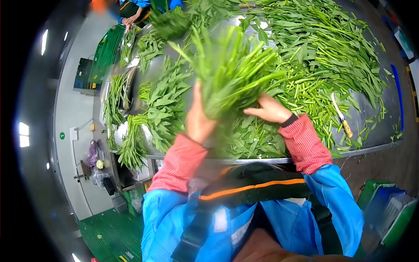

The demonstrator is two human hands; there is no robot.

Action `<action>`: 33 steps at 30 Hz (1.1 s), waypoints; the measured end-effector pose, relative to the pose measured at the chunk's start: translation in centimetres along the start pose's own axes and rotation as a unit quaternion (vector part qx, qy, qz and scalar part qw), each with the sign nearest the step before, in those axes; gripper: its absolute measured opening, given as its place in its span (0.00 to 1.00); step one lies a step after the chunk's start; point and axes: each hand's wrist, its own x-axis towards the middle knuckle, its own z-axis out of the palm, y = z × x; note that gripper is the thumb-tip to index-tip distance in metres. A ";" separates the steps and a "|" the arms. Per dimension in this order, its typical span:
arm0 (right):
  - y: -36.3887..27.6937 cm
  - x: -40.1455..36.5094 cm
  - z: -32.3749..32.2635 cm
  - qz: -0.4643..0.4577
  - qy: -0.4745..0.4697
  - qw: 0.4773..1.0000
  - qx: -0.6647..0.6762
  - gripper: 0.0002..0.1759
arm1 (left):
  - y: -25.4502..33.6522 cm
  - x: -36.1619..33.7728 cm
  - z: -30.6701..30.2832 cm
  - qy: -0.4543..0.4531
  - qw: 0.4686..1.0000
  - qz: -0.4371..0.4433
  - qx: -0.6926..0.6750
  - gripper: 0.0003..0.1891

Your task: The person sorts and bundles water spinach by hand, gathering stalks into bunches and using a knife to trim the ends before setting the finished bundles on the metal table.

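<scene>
Bunch of greens aloft, left hand grasping its near left side! Right hand, I can't tell its grip; splayed stems could spill if the left loosens.

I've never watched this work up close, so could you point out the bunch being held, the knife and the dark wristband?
Bunch point(229, 72): head view, the middle of its blurred greenery.
Knife point(347, 128): head view, its handle.
Wristband point(289, 120): head view, the middle of its dark band.
</scene>
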 end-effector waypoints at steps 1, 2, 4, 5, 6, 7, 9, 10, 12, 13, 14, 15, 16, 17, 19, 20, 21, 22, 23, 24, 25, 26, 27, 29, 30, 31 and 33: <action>-1.4 -1.2 -0.8 0.122 -0.055 0.984 -0.117 0.30 | -3.1 0.7 -0.7 0.037 0.989 0.081 0.121 0.52; -0.8 -2.0 -0.4 0.120 -0.093 0.984 -0.097 0.29 | -5.6 1.8 -0.9 -0.038 0.966 0.042 0.251 0.51; -0.2 -3.6 0.0 0.108 -0.098 0.989 -0.035 0.28 | -8.6 2.1 -1.3 -0.101 0.931 0.002 0.352 0.51; -0.3 -3.9 -0.9 0.184 -0.126 0.975 0.017 0.26 | -9.4 2.1 -1.5 -0.091 0.940 0.013 0.329 0.51; 0.1 -4.3 -2.1 0.192 -0.056 0.979 0.038 0.27 | -9.7 2.1 -1.5 -0.089 0.947 0.024 0.306 0.51; 0.4 -4.7 -2.8 0.203 0.004 0.977 0.062 0.28 | -9.8 1.4 -1.4 -0.070 0.962 0.047 0.261 0.53; 0.8 -3.7 -4.5 0.220 0.126 0.963 0.094 0.35 | -9.5 0.6 -1.4 -0.019 0.982 0.092 0.165 0.56; 0.6 -3.0 -4.6 0.194 0.151 0.966 0.085 0.40 | -9.5 0.5 -1.3 -0.042 0.989 0.022 0.139 0.59; -1.5 -1.2 -3.8 0.215 0.122 0.962 0.118 0.46 | -8.3 0.2 -1.4 -0.050 0.992 -0.004 0.119 0.59; -1.3 -0.8 -2.1 0.156 0.125 0.975 0.098 0.42 | -7.8 0.0 -1.4 -0.054 0.992 -0.017 0.109 0.60; -1.1 -0.6 -1.5 0.121 0.169 0.968 0.140 0.35 | -8.0 -0.3 -1.4 -0.036 0.993 0.005 0.111 0.60; -1.0 -0.4 -1.3 0.085 0.210 0.957 0.180 0.28 | -8.7 -0.3 -1.4 -0.036 0.995 0.003 0.096 0.61; -1.0 -0.7 -2.6 0.112 0.240 0.934 0.240 0.21 | -9.5 -0.5 -1.6 -0.034 0.996 -0.003 0.082 0.61; -0.6 -1.0 -4.5 0.139 0.269 0.905 0.299 0.14 | -10.2 -0.9 -1.9 -0.033 0.997 -0.009 0.068 0.61; 0.2 -1.1 -6.7 0.117 0.356 0.889 0.262 0.08 | -10.6 -1.5 -2.4 -0.028 0.997 -0.010 0.069 0.60; 0.1 -0.9 -7.3 0.105 0.336 0.902 0.251 0.11 | -11.2 -1.7 -2.5 -0.029 0.998 -0.020 0.056 0.59; -0.4 -0.7 -7.8 0.094 0.315 0.913 0.241 0.14 | -11.0 -1.8 -2.6 -0.031 0.998 -0.030 0.043 0.59; -1.0 -0.2 -7.5 0.072 0.305 0.927 0.204 0.19 | -10.5 -2.0 -2.8 -0.029 0.999 0.003 0.036 0.58; -1.7 0.4 -7.0 0.050 0.295 0.939 0.168 0.24 | -10.3 -2.3 -2.9 -0.033 0.999 0.002 0.037 0.58; -3.4 0.7 -7.2 0.106 0.250 0.952 0.145 0.32 | -9.9 -2.5 -2.9 -0.038 0.999 0.001 0.039 0.58; -2.2 1.5 -6.6 0.119 0.195 0.958 0.174 0.33 | -9.3 -2.6 -3.0 -0.044 0.998 0.003 0.040 0.57; -1.3 1.7 -5.7 0.087 0.158 0.958 0.221 0.32 | -8.5 -2.5 -3.0 -0.056 0.998 -0.030 0.012 0.56; -1.3 2.1 -5.4 0.054 0.120 0.955 0.266 0.31 | -7.8 -2.7 -3.1 -0.064 0.997 -0.036 -0.020 0.54; -1.4 2.3 -6.9 0.082 0.171 0.957 0.221 0.22 | -9.1 -2.8 -2.9 -0.058 0.997 0.044 0.003 0.48; -1.9 2.3 -7.8 0.076 0.192 0.954 0.215 0.22 | -8.6 -3.0 -3.0 -0.066 0.998 0.025 -0.002 0.45; -2.3 2.2 -8.5 0.070 0.214 0.952 0.208 0.23 | -8.2 -3.0 -2.9 -0.071 0.997 0.034 0.001 0.44; -5.1 2.1 -8.4 -0.003 0.211 0.973 -0.091 0.27 | -7.2 -3.0 -2.7 -0.081 0.995 0.053 0.006 0.42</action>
